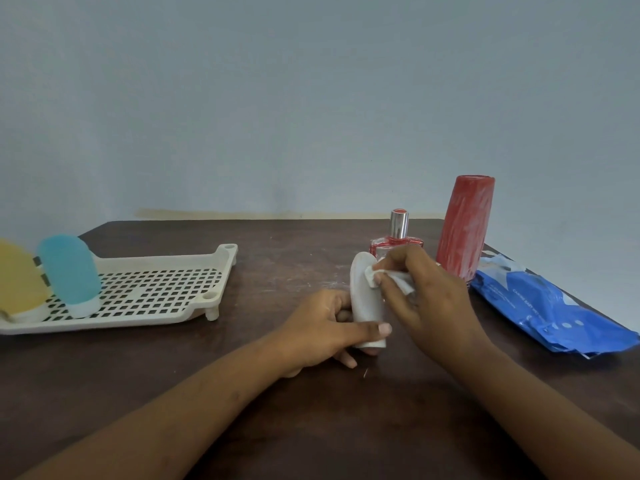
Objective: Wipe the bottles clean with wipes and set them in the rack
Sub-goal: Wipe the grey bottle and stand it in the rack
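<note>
The left grip (320, 329) is closed round the lower end of a white bottle (367, 303). The thumb lies across the front just above the cap and the fingers curl round behind. The bottle is at the middle of the table (277, 427), cap end near and rounded end tilted up and away. Whether the cap touches the table cannot be told.

The right grip (426, 296) pinches a bunched white wipe (398, 284) between thumb and fingertips. It presses the wipe against the upper right side of the white bottle.

On the left of the table lies a cream rack (145, 292) with a perforated floor and short legs. A blue bottle (71, 271) stands cap-down on the rack's left part. A yellow bottle (17, 278) stands just left of it, cut off by the picture's edge.

Far of the right grip and partly hidden by it stands a red glass bottle (398, 235) with a silver cap. To its right a tall red bottle (464, 226) stands upright. Just beside that, at the right edge of the table, a blue wipes pack (547, 306) lies flat, with something pale showing at its far end.
</note>
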The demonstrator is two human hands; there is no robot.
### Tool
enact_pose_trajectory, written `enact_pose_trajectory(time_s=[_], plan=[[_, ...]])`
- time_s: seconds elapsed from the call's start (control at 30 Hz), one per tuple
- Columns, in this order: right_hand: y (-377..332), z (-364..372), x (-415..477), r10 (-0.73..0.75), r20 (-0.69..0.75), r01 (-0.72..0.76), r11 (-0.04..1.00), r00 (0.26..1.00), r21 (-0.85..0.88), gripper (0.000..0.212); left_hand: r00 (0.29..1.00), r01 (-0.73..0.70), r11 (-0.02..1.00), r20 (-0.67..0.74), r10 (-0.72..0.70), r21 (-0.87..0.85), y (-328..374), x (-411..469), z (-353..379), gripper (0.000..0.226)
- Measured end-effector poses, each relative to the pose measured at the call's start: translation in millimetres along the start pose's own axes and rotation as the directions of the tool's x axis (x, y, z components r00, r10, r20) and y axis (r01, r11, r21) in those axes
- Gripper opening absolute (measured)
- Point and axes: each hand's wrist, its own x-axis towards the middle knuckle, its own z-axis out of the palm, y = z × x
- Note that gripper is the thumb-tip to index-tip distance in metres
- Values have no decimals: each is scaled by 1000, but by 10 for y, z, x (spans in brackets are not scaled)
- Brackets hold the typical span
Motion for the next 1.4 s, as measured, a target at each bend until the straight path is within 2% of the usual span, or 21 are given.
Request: enact_pose_trajectory(time_s=[0.07,0.3,0.57,0.7,0.87,0.93,1.1,1.17,1.3,1.37,1.4], plan=[[10,9,16,1,21,-1,1000,1000,-17,27,1000,-2,1000,-10,2,2,-5,5,-8,24],[-39,-27,129,-146,161,143,989,976,28,12,999,-32,999,-7,32,-3,-33,20,-73,15],[-20,185,203,-197,108,205,977,974,-63,8,999,-37,999,-16,37,-29,-82,84,-177,10],[-91,158,220,-318,249,347,934,915,-84,10,999,-34,999,-21,34,-14,-120,116,-202,10],[-41,65,227,-341,306,388,915,889,-109,3,999,-40,999,-27,40,-12,-109,112,-179,9],[16,79,278,-345,297,407,896,891,-180,12,999,-38,999,-34,37,-33,-89,112,-169,13],[8,81,362,-274,188,309,932,943,-191,14,999,-42,999,-26,41,-21,-81,104,-158,20],[-48,84,321,-297,240,343,922,924,-178,16,998,-45,999,-36,45,-12,-97,109,-165,20],[-163,71,231,-368,387,437,894,845,-104,5,996,-66,998,-65,66,8,-140,125,-181,16],[-159,53,244,-349,376,418,900,859,-121,8,996,-65,998,-62,65,8,-146,132,-176,13],[-145,57,258,-334,355,406,901,873,-151,17,996,-66,998,-58,66,1,-144,136,-173,14]])
